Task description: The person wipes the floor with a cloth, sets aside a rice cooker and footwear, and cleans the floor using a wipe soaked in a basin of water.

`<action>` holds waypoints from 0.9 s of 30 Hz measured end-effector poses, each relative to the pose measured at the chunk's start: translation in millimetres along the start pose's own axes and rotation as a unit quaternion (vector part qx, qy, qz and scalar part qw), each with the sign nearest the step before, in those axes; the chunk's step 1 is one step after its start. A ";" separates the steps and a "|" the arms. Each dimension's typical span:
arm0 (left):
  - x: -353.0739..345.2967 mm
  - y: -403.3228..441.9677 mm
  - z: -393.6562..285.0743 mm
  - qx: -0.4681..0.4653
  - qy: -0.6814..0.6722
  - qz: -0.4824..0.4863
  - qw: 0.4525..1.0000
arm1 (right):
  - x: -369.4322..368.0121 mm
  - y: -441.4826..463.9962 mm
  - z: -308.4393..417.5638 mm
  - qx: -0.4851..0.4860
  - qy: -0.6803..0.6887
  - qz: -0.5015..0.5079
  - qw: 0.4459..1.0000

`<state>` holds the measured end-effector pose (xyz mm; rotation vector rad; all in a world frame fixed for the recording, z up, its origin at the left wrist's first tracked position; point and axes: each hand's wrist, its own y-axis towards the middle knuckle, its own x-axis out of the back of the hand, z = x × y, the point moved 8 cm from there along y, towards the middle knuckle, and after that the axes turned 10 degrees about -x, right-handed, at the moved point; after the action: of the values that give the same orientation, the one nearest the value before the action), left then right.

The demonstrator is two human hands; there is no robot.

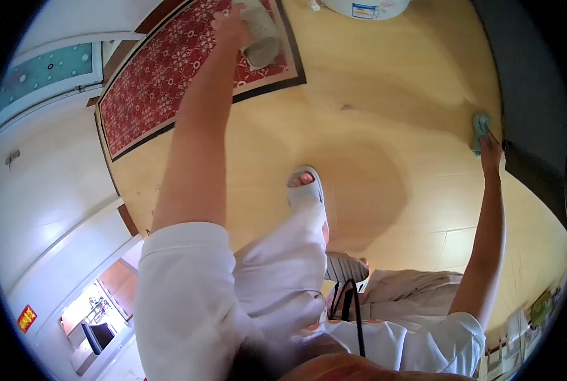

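At the top of the view, my left hand is over the red patterned mat, with its fingers at the side of a grey-beige slipper. They appear closed on the slipper's edge, though part of the grip is hidden. Far to the right, my right hand presses a folded pale green cloth on the wooden floor, beside a dark upright panel.
The red mat has a dark border. A white round container stands at the top. The dark panel edges the right side, a white door the left. My slippered foot is on the floor.
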<state>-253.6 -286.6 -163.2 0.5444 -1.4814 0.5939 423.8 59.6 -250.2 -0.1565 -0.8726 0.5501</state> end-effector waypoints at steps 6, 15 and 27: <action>-16.3 -148.5 -62.5 -0.091 -0.089 0.047 0.991 | -0.1 5.6 -21.9 -0.050 -0.031 -0.025 0.998; -14.8 -613.7 -94.0 0.187 -0.382 0.374 0.824 | -140.2 -56.6 108.2 -0.133 -0.219 -0.211 0.943; 43.3 -725.1 -77.7 0.240 -0.405 0.399 0.787 | -262.8 -94.4 257.1 0.127 -0.089 0.118 0.981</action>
<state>287.5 -773.9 -104.1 0.5742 -2.4267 1.5772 129.9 -179.8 -232.1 0.0224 -0.9541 0.9031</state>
